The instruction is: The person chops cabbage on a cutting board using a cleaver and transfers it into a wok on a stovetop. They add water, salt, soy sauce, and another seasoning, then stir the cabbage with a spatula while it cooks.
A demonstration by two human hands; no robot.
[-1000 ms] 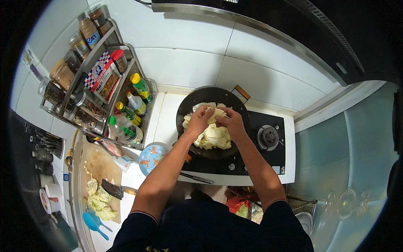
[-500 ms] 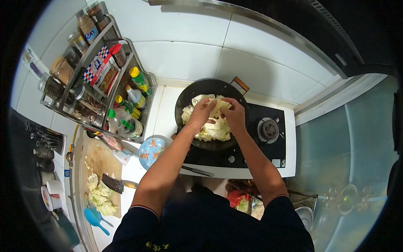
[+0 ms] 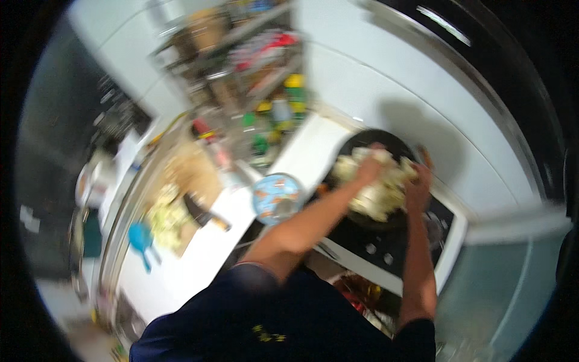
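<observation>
Both my hands are down in the round black metal wok [image 3: 362,142], which sits on the black glass stove top [image 3: 386,241] at the far right end of the white table [image 3: 199,253], hard against the white tiled wall. My left hand [image 3: 368,171] presses into the near-left side of the heap of pale yellow-green chopped cabbage [image 3: 377,196] and my right hand [image 3: 417,188] into its right side, so the pile is caught between them; that would keep the loose leaves from spilling over the rim. The picture is smeared, so I cannot tell whether my fingers are spread or curled on the leaves. The wok is heaped high, the cabbage rising above its edge.

Just left of the stove, near the table's front edge, stands a round blue patterned bowl [image 3: 276,196]; what it holds is too blurred to tell. Further left along the table a wooden cutting board [image 3: 193,175] carries more pale cabbage scraps [image 3: 166,217] and a dark-bladed knife [image 3: 202,212], with a small blue plastic scoop [image 3: 142,238] beside them. At the table's back edge a wire rack [image 3: 253,72] holds bottles and jars.
</observation>
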